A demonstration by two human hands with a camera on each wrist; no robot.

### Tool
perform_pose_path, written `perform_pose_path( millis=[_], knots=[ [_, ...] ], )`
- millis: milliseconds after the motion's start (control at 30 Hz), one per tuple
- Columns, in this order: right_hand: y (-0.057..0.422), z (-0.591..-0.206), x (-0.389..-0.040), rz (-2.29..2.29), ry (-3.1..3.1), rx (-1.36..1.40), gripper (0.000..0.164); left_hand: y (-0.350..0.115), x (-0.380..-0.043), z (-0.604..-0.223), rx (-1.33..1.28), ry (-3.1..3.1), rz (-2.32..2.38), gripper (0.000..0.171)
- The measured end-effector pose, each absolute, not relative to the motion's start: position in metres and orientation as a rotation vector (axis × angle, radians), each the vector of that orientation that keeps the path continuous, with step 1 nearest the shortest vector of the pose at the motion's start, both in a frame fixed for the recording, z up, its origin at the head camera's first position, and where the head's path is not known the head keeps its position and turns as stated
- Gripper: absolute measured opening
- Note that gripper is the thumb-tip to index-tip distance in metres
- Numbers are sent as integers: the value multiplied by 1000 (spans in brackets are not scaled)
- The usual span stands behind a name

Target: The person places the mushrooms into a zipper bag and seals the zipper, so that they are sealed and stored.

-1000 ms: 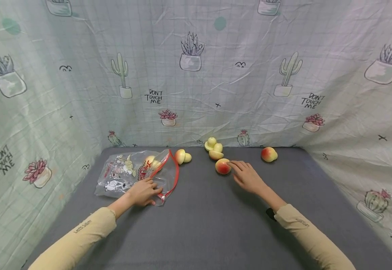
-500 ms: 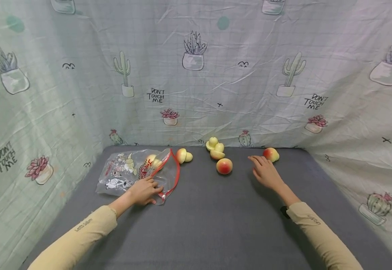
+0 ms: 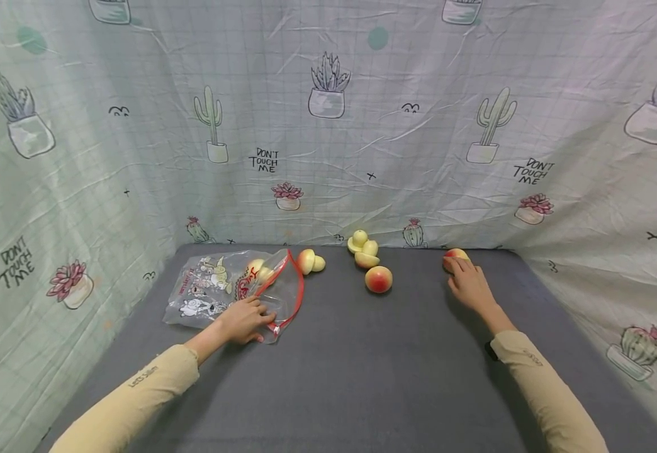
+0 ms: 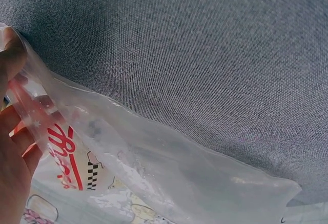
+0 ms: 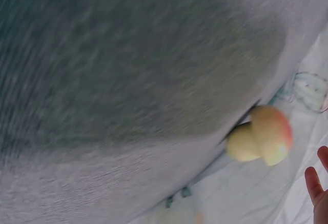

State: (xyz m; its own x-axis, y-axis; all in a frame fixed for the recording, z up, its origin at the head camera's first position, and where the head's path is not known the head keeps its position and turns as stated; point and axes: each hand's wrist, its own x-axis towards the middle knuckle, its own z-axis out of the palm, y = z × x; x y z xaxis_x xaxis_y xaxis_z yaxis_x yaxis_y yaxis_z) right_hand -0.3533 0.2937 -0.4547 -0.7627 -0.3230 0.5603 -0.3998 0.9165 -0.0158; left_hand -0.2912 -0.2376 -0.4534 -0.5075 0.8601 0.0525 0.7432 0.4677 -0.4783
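My left hand (image 3: 245, 321) grips the open mouth of a clear plastic zip bag (image 3: 204, 290) with red trim and cartoon prints. In the left wrist view, the thumb (image 4: 13, 55) lies at the bag's edge and the other fingers show beside the plastic. Far to the right, my right hand (image 3: 472, 288) reaches over a toy mushroom (image 3: 455, 253) with a red-and-yellow cap, partly covering it. In the right wrist view, that mushroom (image 5: 272, 134) lies on its side, and the fingers (image 5: 312, 183) at the right edge are extended and apart from it.
Another mushroom (image 3: 257, 269) shows at the bag. Just right of the bag lies one more mushroom (image 3: 307, 261). Two pale mushrooms (image 3: 367, 257) lie together at the back, with a red-capped mushroom (image 3: 379, 279) before them. A printed cloth (image 3: 328, 157) walls the grey table (image 3: 328, 377).
My right hand has moved rightward from the red-capped mushroom in the middle to the mushroom at far right. The left hand stays at the bag. The view has shifted slightly.
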Motion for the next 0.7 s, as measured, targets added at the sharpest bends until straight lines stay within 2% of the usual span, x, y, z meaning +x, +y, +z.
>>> perform_pose_path(
  millis=[267,700],
  knots=[
    [316,-459,-361,215,-2488,395,39,-237,-290,-452,-1354,-2452,585,53],
    [328,-463,-369,336,-2694,161,52,-236,-289,-451,-1359,-2455,579,52]
  ],
)
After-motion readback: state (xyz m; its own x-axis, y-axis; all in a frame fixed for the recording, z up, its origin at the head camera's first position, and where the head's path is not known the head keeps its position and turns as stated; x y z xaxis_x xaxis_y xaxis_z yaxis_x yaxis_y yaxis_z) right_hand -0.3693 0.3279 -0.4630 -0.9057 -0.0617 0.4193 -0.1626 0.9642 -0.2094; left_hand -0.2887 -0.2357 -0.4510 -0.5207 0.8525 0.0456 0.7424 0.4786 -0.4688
